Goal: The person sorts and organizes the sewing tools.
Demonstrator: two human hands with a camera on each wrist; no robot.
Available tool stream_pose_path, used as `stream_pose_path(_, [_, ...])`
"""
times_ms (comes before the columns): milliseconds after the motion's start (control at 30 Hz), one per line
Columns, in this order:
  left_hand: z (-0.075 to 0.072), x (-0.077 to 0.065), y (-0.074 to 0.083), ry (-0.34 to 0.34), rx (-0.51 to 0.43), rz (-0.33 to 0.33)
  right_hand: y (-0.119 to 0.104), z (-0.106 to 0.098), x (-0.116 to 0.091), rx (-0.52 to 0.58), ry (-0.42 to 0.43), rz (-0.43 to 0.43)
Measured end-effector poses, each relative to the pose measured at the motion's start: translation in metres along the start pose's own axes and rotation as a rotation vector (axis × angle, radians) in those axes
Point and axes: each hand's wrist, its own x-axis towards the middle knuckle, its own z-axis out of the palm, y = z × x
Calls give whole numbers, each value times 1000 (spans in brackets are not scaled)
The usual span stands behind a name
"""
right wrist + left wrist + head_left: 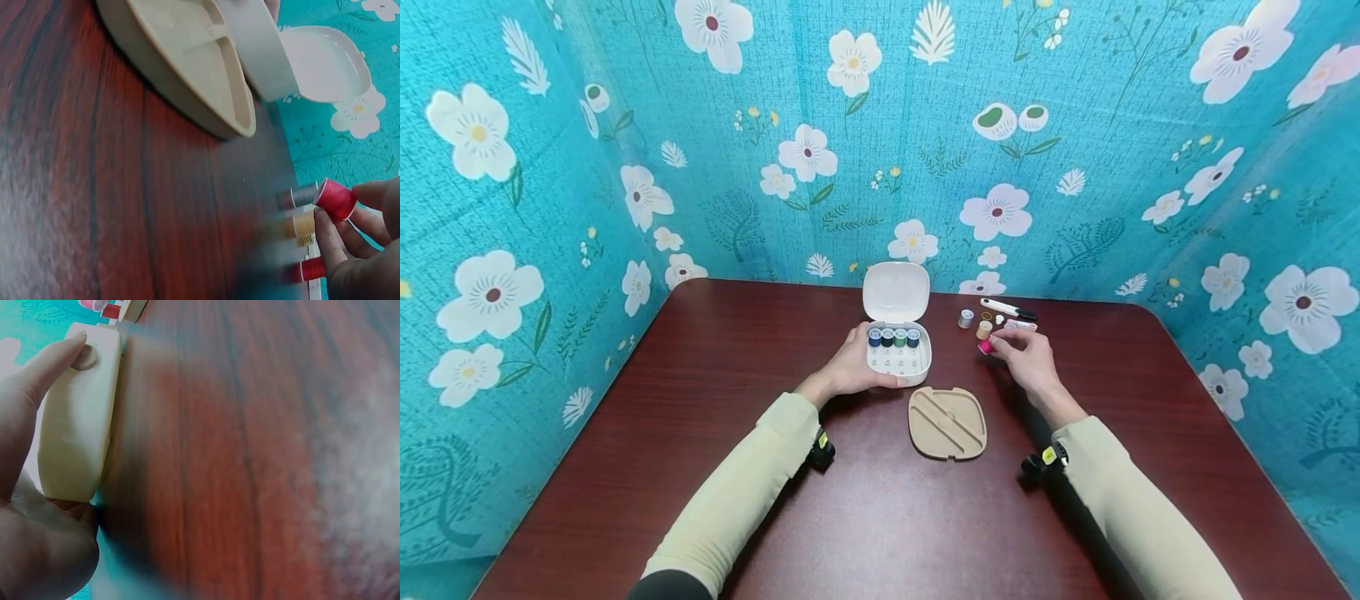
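My left hand (848, 367) grips a white sewing box (926, 357) by its left side and front, the thumb lying across the front wall. Its lid (896, 292) stands raised at the back. Dark blue, green and navy thread spools (900, 337) form a row along the box's rear, with bare pegs in front of them. To the right of the box, my right hand (1032, 363) pinches a pinkish-red thread spool (336, 200) between thumb and fingers. A grey spool (304, 195), a beige spool (304, 224) and another red spool (312, 269) stand close to that hand.
A tan divided tray (949, 425) lies on the dark wood table in front of the box, between my forearms. Behind the right hand are a white-and-black stick-shaped tool (1003, 308) and a small pale packet (1021, 325). Flowered blue cloth hangs behind the table.
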Motion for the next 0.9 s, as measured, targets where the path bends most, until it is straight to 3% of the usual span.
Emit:
stream_pose_path(500, [0,-1,-1,-7,-3,-10,-10,19,0,7,-26,-73])
stream_pose_path(900, [0,0,0,-2,-5,-5,-33,42,-4,-69,-75,-65])
